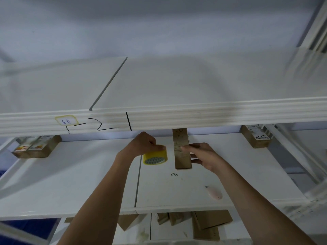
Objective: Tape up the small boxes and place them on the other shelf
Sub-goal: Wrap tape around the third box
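1. Head view shows the left hand (146, 144) holding a yellow tape roll (155, 157) from above, with the fingers curled over its top edge. The right hand (201, 155) holds a narrow brown box (182, 151) from its right side; the thumb lies on the top face and the other fingers are along the side.
2. Both things are over the middle shelf (70, 183), just beside each other but not touching. I cannot tell whether the roll rests on the shelf or is lifted a little.
3. Risk one: I see no loose tape end between roll and box. If the end sticks flat on the roll, I think the person needs a fingernail to free it, and the box may be left without support.
4. Risk two: the box is long and thin and is held from one side only. A pull of tape could turn it or slide it on the smooth white shelf.
5. Risk three: the upper shelf (194, 114) hangs low in front and hides the far end of the box, so tape laid there may go crooked.
6. A pink cutter (214, 192) lies near the right forearm, well apart from the box; an elbow could push it off the edge.
7. Looks of the box: plain brown cardboard, with some handwriting at the far end. Whether tape is already on it, I cannot tell. Other small boxes (256, 137) stand at the back corners.
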